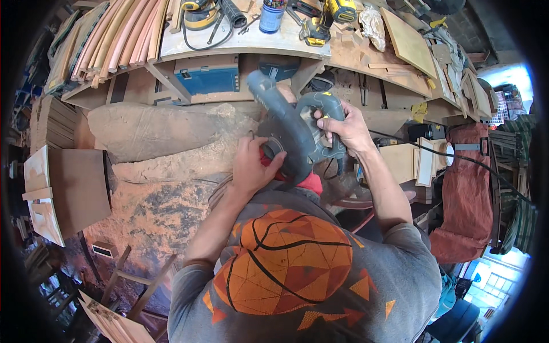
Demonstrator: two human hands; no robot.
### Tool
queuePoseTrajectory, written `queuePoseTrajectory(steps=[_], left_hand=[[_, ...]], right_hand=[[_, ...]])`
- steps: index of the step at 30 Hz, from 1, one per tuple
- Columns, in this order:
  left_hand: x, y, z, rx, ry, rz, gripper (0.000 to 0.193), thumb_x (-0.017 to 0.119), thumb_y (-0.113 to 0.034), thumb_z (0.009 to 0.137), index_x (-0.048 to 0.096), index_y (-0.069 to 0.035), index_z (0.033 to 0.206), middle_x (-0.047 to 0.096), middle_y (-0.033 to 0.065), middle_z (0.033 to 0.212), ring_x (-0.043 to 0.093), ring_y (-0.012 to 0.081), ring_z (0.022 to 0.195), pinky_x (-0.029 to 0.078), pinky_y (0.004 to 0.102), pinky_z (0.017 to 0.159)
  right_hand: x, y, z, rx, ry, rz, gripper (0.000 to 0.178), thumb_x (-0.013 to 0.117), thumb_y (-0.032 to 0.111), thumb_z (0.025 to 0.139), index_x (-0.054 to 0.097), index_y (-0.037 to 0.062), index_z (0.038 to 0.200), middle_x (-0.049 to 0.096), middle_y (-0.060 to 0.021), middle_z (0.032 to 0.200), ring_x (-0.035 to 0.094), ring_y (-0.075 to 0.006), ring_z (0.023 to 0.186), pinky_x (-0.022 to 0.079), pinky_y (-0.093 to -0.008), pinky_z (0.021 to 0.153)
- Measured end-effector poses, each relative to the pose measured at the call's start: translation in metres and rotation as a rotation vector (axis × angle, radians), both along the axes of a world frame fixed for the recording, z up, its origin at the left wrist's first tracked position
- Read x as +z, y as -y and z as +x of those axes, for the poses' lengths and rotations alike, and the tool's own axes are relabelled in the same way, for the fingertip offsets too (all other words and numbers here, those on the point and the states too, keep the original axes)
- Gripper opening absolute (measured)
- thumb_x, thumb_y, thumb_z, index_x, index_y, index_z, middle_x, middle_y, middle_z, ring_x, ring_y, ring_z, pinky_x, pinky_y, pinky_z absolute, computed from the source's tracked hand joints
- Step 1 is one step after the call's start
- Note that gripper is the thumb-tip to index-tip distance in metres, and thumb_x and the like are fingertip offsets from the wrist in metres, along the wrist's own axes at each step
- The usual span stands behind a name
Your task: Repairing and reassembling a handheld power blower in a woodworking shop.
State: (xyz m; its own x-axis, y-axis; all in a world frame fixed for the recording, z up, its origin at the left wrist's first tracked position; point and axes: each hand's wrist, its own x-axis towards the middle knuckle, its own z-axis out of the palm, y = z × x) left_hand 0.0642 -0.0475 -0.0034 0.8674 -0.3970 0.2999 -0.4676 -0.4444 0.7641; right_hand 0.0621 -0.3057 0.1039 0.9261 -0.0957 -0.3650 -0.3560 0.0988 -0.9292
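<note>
A dark grey handheld electric blower (300, 134) is held in front of my body, its wide nozzle (262, 86) tilted up to the far left. My right hand (346, 130) is wrapped round its rear handle, the thumb lying across the grip. On the near left side, my left hand (251, 163) curls its fingers and thumb about the round side housing, where a bit of red shows beneath. The left palm's exact contact is hidden.
Ahead stands a workbench (243, 43) with a yellow sander (200, 17), a blue can (272, 18) and a yellow drill (320, 26). Curved wooden strips (123, 37) lie at the far left. Sawdust (154, 197) covers the floor. A black cord (480, 164) runs off right, past red cloth (463, 197).
</note>
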Motion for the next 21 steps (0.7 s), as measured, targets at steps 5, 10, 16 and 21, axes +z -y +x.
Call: queuePoseTrajectory(steps=[5,10,16,21], left_hand=[[-0.006,0.014,0.013,0.098,-0.168,-0.086,0.044,0.073,-0.03,0.092,0.057,0.001,0.118,0.066,0.0244,0.098,0.066,0.04,0.086,0.053,0.0451,0.076],[-0.013,0.004,0.021,0.078,-0.167,-0.186,0.039,0.071,-0.034,0.093,0.061,-0.002,0.114,0.068,0.0218,0.091,0.067,0.0401,0.081,0.053,0.0452,0.072],[-0.018,0.001,0.038,0.036,0.054,-0.168,0.043,0.073,-0.041,0.09,0.063,-0.004,0.11,0.068,0.0191,0.086,0.067,0.0387,0.078,0.053,0.0454,0.07],[-0.036,-0.007,0.049,-0.025,0.254,-0.172,0.042,0.081,-0.031,0.084,0.062,-0.003,0.109,0.07,0.0195,0.089,0.07,0.04,0.077,0.057,0.044,0.067]], right_hand=[[0.0,-0.009,-0.005,-0.027,0.044,-0.091,0.042,0.069,-0.007,0.08,0.059,-0.0018,0.12,0.067,-0.0079,0.098,0.06,-0.0111,0.06,0.051,-0.0276,0.051],[0.004,-0.008,-0.007,-0.084,-0.005,-0.126,0.039,0.062,-0.009,0.08,0.058,-0.0042,0.119,0.067,-0.0078,0.095,0.06,-0.0108,0.06,0.051,-0.0274,0.053],[0.001,-0.002,-0.003,-0.077,0.005,-0.167,0.035,0.058,-0.009,0.081,0.059,-0.0057,0.116,0.068,-0.0076,0.094,0.059,-0.0095,0.06,0.051,-0.0264,0.054],[0.001,-0.004,-0.01,-0.045,-0.007,-0.161,0.04,0.057,-0.009,0.081,0.056,-0.0058,0.121,0.07,-0.0083,0.098,0.058,-0.0097,0.061,0.053,-0.0253,0.054]])
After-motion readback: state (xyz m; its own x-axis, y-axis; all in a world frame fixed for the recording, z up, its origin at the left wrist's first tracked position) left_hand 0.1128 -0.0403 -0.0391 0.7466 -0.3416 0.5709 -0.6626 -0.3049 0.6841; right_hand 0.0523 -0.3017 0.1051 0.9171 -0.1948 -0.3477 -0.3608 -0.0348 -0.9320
